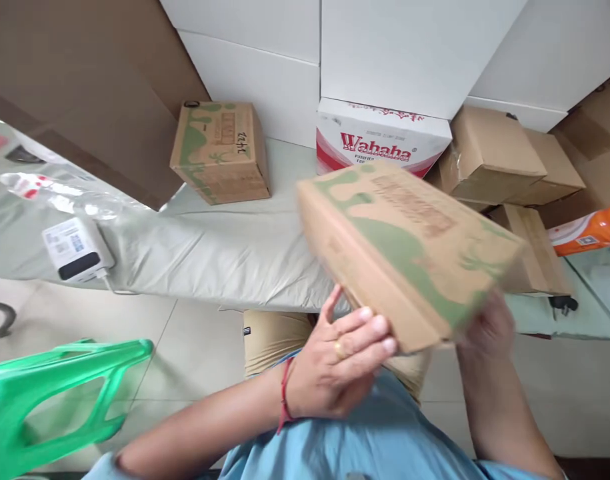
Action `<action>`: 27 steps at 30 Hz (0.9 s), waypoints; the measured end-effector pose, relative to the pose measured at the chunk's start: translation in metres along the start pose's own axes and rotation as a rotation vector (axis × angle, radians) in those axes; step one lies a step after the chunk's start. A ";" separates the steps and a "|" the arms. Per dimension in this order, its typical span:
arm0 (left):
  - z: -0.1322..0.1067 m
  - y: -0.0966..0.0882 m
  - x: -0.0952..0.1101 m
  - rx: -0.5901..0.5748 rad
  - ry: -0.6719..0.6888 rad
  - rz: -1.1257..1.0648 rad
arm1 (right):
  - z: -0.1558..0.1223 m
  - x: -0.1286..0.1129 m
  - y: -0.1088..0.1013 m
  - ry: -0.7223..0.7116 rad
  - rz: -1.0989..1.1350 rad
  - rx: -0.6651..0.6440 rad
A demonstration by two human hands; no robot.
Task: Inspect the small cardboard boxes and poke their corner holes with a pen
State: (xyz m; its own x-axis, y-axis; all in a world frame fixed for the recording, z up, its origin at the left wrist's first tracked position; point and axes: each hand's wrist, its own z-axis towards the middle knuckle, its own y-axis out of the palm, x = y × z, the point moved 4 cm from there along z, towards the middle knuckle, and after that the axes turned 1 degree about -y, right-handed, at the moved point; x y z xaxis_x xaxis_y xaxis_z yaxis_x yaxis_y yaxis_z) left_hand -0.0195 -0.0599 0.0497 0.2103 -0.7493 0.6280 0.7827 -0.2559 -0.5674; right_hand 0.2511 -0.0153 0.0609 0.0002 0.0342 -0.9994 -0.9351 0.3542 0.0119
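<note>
I hold a flat brown cardboard box with green print [409,250] up in front of me, tilted and blurred by motion. My left hand [335,360], with a ring and a red wrist string, grips its near left corner from below. My right hand [489,327] holds the box's near right end, mostly hidden behind it. A second box with the same green print [219,150] stands on the grey-covered table [225,247], beyond the held one to the left.
A white and red Wahaha carton [379,143] and plain brown boxes [499,157] sit at the back right under stacked white boxes [409,47]. A white charger [77,248] lies at the table's left. An orange bottle [589,230] lies right. A green plastic stool [45,400] stands lower left.
</note>
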 end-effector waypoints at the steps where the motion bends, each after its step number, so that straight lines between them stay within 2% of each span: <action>1: -0.019 -0.010 -0.003 0.049 -0.040 0.056 | 0.008 0.008 0.021 0.015 0.059 -0.063; 3: -0.054 -0.027 -0.003 0.109 -0.120 0.155 | 0.025 0.023 0.068 0.056 0.150 -0.268; 5: -0.080 -0.037 0.000 0.104 -0.180 0.193 | 0.041 0.035 0.111 0.107 0.166 -0.503; 7: -0.094 -0.038 0.003 0.047 -0.213 0.154 | 0.057 0.044 0.144 0.131 0.167 -0.692; 9: -0.096 -0.038 0.003 0.004 -0.239 0.075 | 0.071 0.048 0.164 0.094 0.133 -0.757; 11: -0.091 -0.043 0.000 0.044 -0.279 -0.014 | 0.082 0.049 0.167 0.029 0.045 -0.695; 13: -0.089 -0.058 -0.005 0.197 -0.348 -0.097 | 0.083 0.049 0.159 0.005 -0.046 -0.618; 16: -0.104 -0.091 -0.014 0.527 -0.464 -0.171 | 0.068 0.049 0.132 0.064 -0.126 -0.563; 19: -0.135 -0.121 -0.027 0.936 -0.598 -0.100 | 0.047 0.051 0.107 0.123 -0.201 -0.504; 21: -0.156 -0.130 -0.038 1.209 -0.727 -0.047 | 0.032 0.052 0.102 0.138 -0.221 -0.490; 22: -0.163 -0.130 -0.044 1.294 -0.786 -0.046 | 0.026 0.052 0.103 0.134 -0.223 -0.490; 23: -0.165 -0.128 -0.049 1.321 -0.830 -0.076 | 0.021 0.051 0.106 0.122 -0.226 -0.491; 24: -0.164 -0.124 -0.052 1.296 -0.852 -0.126 | 0.017 0.050 0.110 0.105 -0.233 -0.491; 27: -0.145 -0.112 -0.046 1.081 -0.791 -0.182 | 0.013 0.047 0.122 0.038 -0.281 -0.447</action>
State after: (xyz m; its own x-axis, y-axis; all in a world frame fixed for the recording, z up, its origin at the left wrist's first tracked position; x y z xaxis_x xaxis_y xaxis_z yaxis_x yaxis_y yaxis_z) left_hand -0.2012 -0.0854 0.0073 0.0464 -0.1127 0.9925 0.8237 0.5664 0.0258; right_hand 0.1418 0.0422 0.0158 0.2673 -0.0421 -0.9627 -0.9608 -0.0885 -0.2629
